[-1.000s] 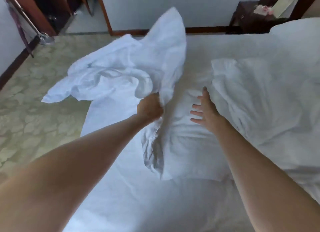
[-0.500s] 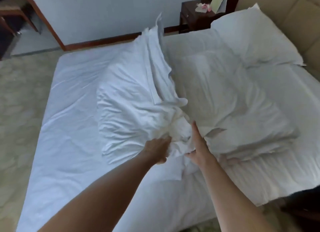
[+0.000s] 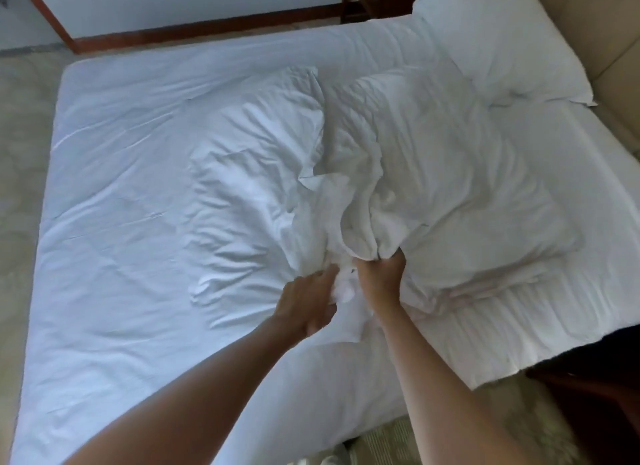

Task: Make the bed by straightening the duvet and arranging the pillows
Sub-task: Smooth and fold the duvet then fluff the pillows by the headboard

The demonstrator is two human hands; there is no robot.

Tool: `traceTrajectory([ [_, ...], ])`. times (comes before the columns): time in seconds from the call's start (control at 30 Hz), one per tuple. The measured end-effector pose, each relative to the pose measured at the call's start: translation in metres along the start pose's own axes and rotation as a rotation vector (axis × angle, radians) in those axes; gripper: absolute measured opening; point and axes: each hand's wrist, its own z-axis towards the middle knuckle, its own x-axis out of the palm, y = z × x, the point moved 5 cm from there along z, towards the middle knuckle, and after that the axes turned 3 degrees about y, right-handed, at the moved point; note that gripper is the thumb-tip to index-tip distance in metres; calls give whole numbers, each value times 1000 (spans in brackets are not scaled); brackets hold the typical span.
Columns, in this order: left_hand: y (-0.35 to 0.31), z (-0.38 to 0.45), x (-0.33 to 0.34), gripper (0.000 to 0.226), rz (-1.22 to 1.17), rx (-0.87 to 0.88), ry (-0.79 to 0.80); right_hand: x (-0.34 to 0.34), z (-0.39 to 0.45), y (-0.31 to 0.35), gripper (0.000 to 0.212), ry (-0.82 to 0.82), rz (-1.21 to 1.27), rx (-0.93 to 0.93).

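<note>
Mid-bed (image 3: 138, 222), the bunched duvet (image 3: 433, 187) is gripped at its near edge by both the left hand (image 3: 308, 303) and right hand (image 3: 381, 275), so it's barely started, with spreading and the headboard-side pillow (image 3: 502, 45) left to be sorted.

A bedroom, likely a hotel or guest room. A wide bed (image 3: 121, 222) with a plain white fitted sheet fills most of the frame, a rumpled white duvet (image 3: 433, 194) heaped on its right half. A white pillow (image 3: 502, 45) lies at upper right against a padded beige headboard (image 3: 609, 41). Dark wooden skirting (image 3: 207, 34) runs along the pale wall at the top, a dark wooden nightstand (image 3: 374, 0) stands at upper centre, and patterned beige carpet (image 3: 20, 125) shows at the left edge.
</note>
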Motion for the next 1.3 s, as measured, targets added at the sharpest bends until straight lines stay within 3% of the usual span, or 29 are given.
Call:
traceTrajectory([
  [0.03, -1, -1, 10, 50, -5, 108, 129, -12, 0, -24, 13, -73, -45, 94],
  [0.1, 5, -1, 19, 53, 61, 247, 261, -44, -5, -73, 43, -310, -57, 452],
  [0.17, 25, 6, 9, 52, 61, 230, 115, -64, -18, -107, 64, -467, 34, 806],
  [0.2, 39, 9, 1, 54, 42, 182, 19, -67, -23, -109, 65, -482, -2, 845],
  [0.27, 70, 13, -8, 68, 60, 61, -71, -63, -23, -89, 55, -499, -259, 634],
  [0.37, 105, 19, 6, 94, 130, -49, 132, -29, -14, -43, 47, -452, -604, 91],
  [0.47, 104, 19, 31, 108, 168, -45, 290, 33, -3, -9, 44, -132, -814, -421],
  [0.53, 97, 20, 47, 113, 185, -26, 330, 71, 5, -4, 48, 152, -944, -616],
  [0.6, 97, 19, 59, 118, 214, -41, 348, 90, 17, -23, 67, 444, -1146, -549],
  [0.67, 96, 21, 67, 118, 228, -51, 388, 72, 35, -57, 99, 608, -1279, -139],
  [0.73, 84, 28, 73, 110, 199, -16, 455, 29, 54, -91, 128, 618, -1262, 279],
  [0.8, 67, 34, 79, 98, 138, 15, 521, -5, 70, -116, 145, 616, -1266, 407],
  [0.87, 54, 40, 84, 88, 98, 7, 529, -18, 79, -119, 146, 632, -1240, 392],
  [0.97, 46, 44, 81, 78, 66, -28, 508, -14, 88, -98, 112, 626, -1220, 329],
  [1.03, 44, 56, 61, 63, -7, -73, 417, -2, 106, -70, 88, 561, -1213, 190],
  [1.1, 47, 73, 32, 56, -60, -135, 274, 18, 128, -34, 85, 520, -1004, 26],
  [1.17, 52, 92, 3, 64, 26, -166, 105, 39, 147, -2, 95, 552, -856, -82],
  [1.3, 65, 129, -34, 89, 208, -264, -75, 83, 184, 33, 91, 706, -1007, -382],
])
